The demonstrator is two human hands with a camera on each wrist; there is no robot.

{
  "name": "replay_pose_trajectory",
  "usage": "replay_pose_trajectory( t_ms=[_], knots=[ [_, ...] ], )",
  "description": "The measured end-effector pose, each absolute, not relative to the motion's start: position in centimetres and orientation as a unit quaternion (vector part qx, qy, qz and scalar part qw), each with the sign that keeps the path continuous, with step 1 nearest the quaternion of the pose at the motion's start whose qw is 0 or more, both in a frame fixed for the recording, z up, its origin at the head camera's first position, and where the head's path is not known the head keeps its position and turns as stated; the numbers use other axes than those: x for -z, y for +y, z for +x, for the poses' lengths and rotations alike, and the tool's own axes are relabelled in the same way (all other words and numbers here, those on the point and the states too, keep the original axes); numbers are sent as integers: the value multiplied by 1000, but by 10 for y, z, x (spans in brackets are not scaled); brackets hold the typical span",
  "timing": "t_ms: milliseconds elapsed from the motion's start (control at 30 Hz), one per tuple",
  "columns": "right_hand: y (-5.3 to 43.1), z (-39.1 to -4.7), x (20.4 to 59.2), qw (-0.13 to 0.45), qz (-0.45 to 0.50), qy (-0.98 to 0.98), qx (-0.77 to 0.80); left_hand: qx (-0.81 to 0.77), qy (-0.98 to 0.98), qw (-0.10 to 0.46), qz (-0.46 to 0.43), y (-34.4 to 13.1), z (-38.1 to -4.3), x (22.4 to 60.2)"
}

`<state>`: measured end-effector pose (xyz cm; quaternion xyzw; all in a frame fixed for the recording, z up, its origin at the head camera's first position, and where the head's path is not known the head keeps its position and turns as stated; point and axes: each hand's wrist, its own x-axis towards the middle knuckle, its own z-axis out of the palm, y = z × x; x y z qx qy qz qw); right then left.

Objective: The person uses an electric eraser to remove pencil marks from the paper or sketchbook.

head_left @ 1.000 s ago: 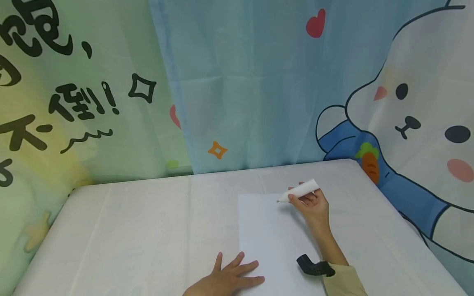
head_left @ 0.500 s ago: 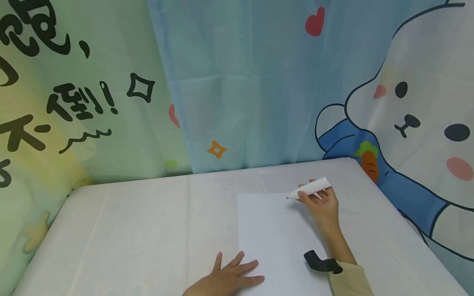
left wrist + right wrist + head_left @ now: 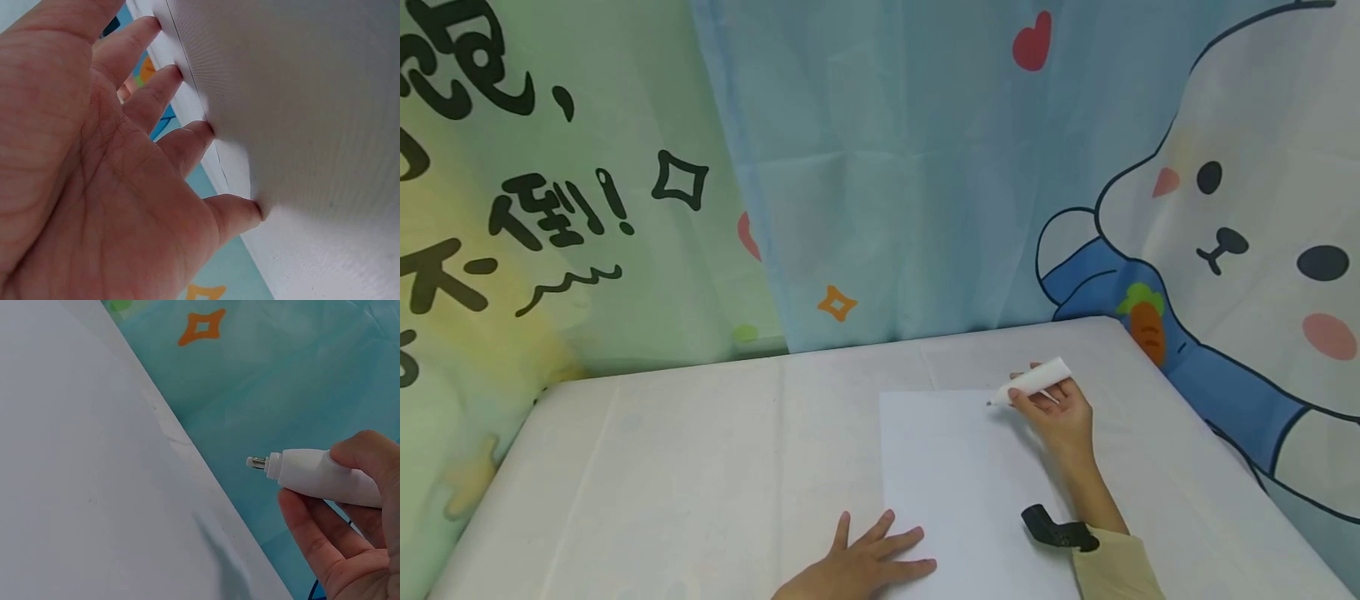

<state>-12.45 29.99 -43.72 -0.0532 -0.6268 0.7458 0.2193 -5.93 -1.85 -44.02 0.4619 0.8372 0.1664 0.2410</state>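
Note:
My right hand [image 3: 1060, 417] holds a white electric eraser [image 3: 1032, 381], pinched between thumb and fingers. Its narrow tip, a metal collet with a small white end, points left over the top right part of a white sheet of paper [image 3: 955, 467]. In the right wrist view the electric eraser [image 3: 319, 474] shows from the side, the thumb on top of its barrel and the fingers beneath. My left hand [image 3: 857, 567] lies with fingers spread at the lower left of the sheet. The left wrist view shows that hand [image 3: 125, 175] with its fingertips pressed on the white surface.
A white cloth covers the table [image 3: 662, 467]. Behind it hangs a printed curtain [image 3: 880, 167] with a bear, hearts and lettering. A black wrist mount [image 3: 1060, 529] sits at the right sleeve [image 3: 1116, 562], overlapping the paper's right side.
The right hand has moved to the right with the electric eraser, mostly in the first half second, then only slightly. The left hand stays in place on the paper.

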Motion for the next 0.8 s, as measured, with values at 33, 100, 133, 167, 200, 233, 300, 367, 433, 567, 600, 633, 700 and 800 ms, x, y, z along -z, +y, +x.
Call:
replay_pose_trajectory(
  t_ms=[33,100,133,167,200,233,300,367,433,567,600,633,700,800],
  knots=[
    [300,-124,438,219,-53,-632,-742,-168,837,240,462,-18,-59,440],
    [301,-122,439,217,-50,-637,-738,-170,837,239,463,-18,-58,441],
    [302,-122,439,215,-49,-638,-738,-172,836,238,463,-18,-58,441],
    [302,-121,439,213,-49,-639,-737,-175,835,237,464,-18,-58,440],
    [303,-120,439,211,-50,-641,-736,-178,835,235,465,-18,-58,440],
    [303,-119,439,208,-54,-643,-735,-181,834,235,466,-18,-58,441],
    [303,-118,439,203,-63,-653,-727,-185,833,233,466,-18,-58,441],
    [303,-117,439,198,-73,-664,-717,-187,834,233,465,-18,-59,442],
    [304,-116,440,193,-80,-675,-707,-185,834,232,465,-17,-59,443],
    [304,-113,445,203,-82,-695,-685,-186,833,231,467,-18,-59,442],
    [304,-113,446,208,-81,-696,-682,-186,834,229,467,-19,-59,442],
    [304,-113,448,215,-79,-696,-681,-186,834,226,468,-19,-58,442],
    [305,-112,450,227,-72,-689,-685,-184,835,221,469,-20,-58,441],
    [307,-111,454,242,-73,-662,-705,-185,834,219,471,-21,-57,441]
  ],
)
